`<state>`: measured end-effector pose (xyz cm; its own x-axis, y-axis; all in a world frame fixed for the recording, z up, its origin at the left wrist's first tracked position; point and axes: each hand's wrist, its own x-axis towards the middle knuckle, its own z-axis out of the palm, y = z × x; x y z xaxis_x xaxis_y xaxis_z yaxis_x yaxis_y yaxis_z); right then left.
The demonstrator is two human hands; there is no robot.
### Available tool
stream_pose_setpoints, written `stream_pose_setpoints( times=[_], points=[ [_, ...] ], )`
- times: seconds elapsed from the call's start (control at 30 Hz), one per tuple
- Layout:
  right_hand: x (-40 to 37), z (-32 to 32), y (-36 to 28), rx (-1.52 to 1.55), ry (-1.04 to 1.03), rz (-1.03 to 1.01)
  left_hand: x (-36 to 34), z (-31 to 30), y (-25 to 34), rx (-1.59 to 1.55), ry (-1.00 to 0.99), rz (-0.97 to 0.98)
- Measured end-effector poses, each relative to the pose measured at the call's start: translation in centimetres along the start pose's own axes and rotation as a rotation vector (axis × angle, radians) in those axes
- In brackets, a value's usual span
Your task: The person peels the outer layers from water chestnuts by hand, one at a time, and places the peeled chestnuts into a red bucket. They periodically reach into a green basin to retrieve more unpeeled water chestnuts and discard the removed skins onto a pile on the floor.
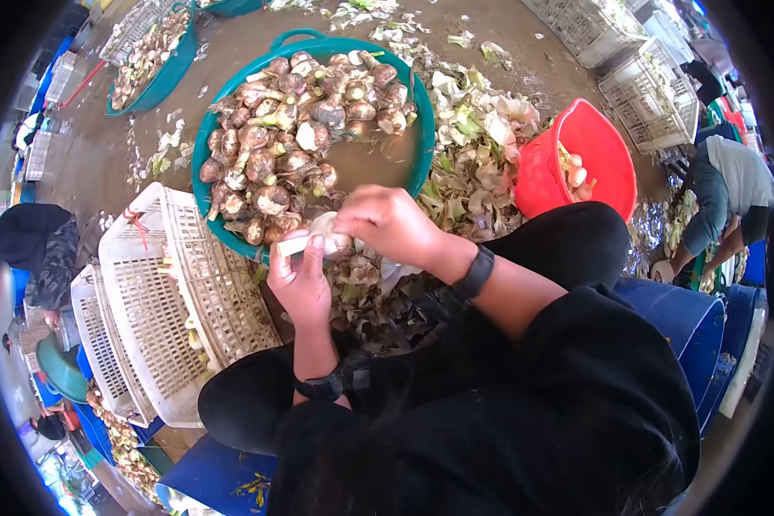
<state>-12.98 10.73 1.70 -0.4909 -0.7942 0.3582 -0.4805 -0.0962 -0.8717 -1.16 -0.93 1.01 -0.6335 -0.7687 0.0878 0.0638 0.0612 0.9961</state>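
My left hand (301, 279) is closed around the pale stem of a white bulb (329, 234), near the front rim of a green tub (428, 129). My right hand (391, 225) has its fingers bent and pressed against the bulb's right side. Many brown-skinned bulbs (271, 159) with cut stems fill the left and back of the tub, and murky water shows at its right. Loose peeled skins (473, 146) lie on the floor right of the tub and below my hands.
White crates (150, 301) stand at the left, a red bucket (533, 172) with a few bulbs at the right. Another green tub (159, 82) of bulbs sits back left. One person (727, 185) bends at the far right; another (47, 249) is at the far left.
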Motion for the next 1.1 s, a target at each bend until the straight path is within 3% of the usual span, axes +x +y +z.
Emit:
stream_pose_setpoints(
  times=[0.07, 0.13, 0.17, 0.23, 0.27, 0.33, 0.4, 0.43, 0.47, 0.53, 0.7, 0.87, 0.93, 1.0, 1.07, 1.1],
  points=[
    [-1.6, 0.2, 0.2, -0.135, -0.021, -0.112, 0.2, 0.2, 0.2, -0.011, 0.057, -0.060],
    [-5.1, 1.4, 0.6, -0.395, -0.394, 0.107, 0.6, 0.4, 1.2, -0.190, 0.308, -0.360],
    [-6.4, 1.3, 1.3, -0.391, -0.396, 0.106, 1.0, -0.1, 0.7, -0.246, 0.335, -0.468],
    [-8.1, 1.2, 2.6, -0.623, -0.819, 0.459, 1.3, -1.6, -0.8, -0.356, 0.340, -0.530],
    [-7.2, 1.2, 1.9, -0.618, -0.819, 0.455, 1.3, -2.1, -1.1, -0.468, 0.343, -0.591],
    [-3.5, 1.0, -0.8, -0.408, -0.345, 0.457, 0.8, -1.1, 0.7, -0.456, 0.311, -0.561],
    [-0.5, 0.7, -2.4, -0.172, 0.065, 0.291, 0.8, -0.3, 1.1, 0.089, 0.219, -0.231],
    [0.6, 0.5, -2.6, -0.177, 0.069, 0.292, 0.7, -0.9, -0.1, 0.180, 0.150, -0.055],
    [1.6, 0.2, -2.8, -0.158, 0.099, 0.229, 0.8, -0.6, 0.5, 0.177, 0.147, -0.053],
    [2.3, 0.3, -2.8, -0.136, 0.128, 0.164, 0.7, -0.2, 2.0, 0.629, 0.053, 0.621],
    [2.2, 1.1, -3.3, -0.491, 0.014, 0.144, -0.2, 0.3, 2.0, 0.798, -0.005, 0.754],
    [1.5, 1.6, -2.3, -0.387, 0.160, 0.336, -1.0, 0.9, 1.0, 0.755, -0.052, 0.768],
    [0.7, 1.4, -1.1, -0.242, 0.195, 0.522, -1.7, 1.3, 0.6, 0.457, 0.060, 0.364],
    [-1.7, 1.3, 1.1, -0.172, 0.028, 0.633, -1.6, 1.2, -0.2, 0.024, 0.259, -0.180],
    [-4.9, 2.2, 2.6, -0.191, -0.299, 0.653, -0.9, 0.7, -0.1, -0.260, 0.295, -0.364],
    [-6.1, 2.7, 3.0, -0.186, -0.296, 0.655, -0.6, 0.4, -0.3, -0.254, 0.293, -0.364]
  ],
)
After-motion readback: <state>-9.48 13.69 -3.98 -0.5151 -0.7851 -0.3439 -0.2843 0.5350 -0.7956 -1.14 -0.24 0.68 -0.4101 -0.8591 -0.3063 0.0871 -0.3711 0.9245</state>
